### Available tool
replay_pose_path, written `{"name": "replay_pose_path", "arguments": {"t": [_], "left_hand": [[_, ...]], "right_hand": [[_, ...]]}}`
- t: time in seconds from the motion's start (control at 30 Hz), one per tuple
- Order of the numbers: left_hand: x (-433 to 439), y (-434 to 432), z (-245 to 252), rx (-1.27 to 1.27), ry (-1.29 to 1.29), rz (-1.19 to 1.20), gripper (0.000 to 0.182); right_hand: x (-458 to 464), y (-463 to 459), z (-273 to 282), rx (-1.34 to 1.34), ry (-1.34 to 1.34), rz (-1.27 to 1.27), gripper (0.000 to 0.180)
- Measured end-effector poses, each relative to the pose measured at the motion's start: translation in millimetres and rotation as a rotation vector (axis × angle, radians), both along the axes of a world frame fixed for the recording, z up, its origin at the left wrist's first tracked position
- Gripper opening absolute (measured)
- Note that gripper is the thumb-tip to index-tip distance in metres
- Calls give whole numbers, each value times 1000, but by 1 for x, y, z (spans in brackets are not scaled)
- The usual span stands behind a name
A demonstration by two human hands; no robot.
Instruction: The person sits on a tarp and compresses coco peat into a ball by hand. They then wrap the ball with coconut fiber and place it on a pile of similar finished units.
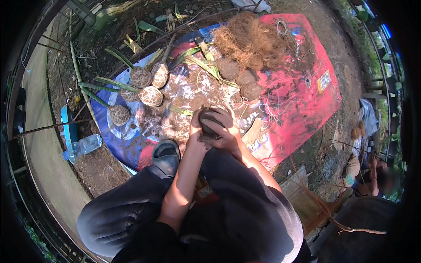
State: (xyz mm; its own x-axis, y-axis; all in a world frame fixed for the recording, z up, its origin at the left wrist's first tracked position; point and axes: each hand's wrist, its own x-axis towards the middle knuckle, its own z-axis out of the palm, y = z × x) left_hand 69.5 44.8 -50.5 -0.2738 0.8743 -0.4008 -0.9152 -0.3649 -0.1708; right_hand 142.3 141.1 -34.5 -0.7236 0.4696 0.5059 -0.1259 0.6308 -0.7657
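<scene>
Between my two palms is a dark ball of wet soil (pixel 210 124), held just above the dirty sheet in front of my knees. My left hand (pixel 196 126) cups its left side, and my right hand (pixel 225 126) wraps over its top and right side with fingers spread across it. Soil clings to my left wrist. Several finished-looking mud balls (pixel 250 91) sit together beyond my hands. Beside them lie cut green leaf strips (pixel 205 65). At the left, several string-wrapped balls (pixel 151 96) rest with long leaves sticking out of them.
A heap of brown coconut fibre (pixel 250 39) covers the far part of the printed plastic sheet (pixel 306 108). Loose white string (pixel 273 108) trails to the right. Plastic bottles (pixel 87 144) lie left of the sheet. Another person (pixel 375 177) is at the far right.
</scene>
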Motion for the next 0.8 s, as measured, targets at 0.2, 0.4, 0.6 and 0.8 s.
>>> {"name": "replay_pose_path", "arguments": {"t": [0.2, 0.4, 0.6, 0.8], "left_hand": [[4, 19, 29, -362, 290, 148, 37], [-13, 17, 25, -276, 141, 136, 35], [-9, 20, 7, -354, 184, 82, 34], [-37, 30, 13, -528, 160, -62, 35]], "right_hand": [[-1, -16, 32, -466, -157, -130, 34], [-7, -3, 39, 278, -108, 128, 49], [-12, -10, 4, 179, -33, 36, 46], [-11, -2, -2, 95, -142, -58, 59]]}}
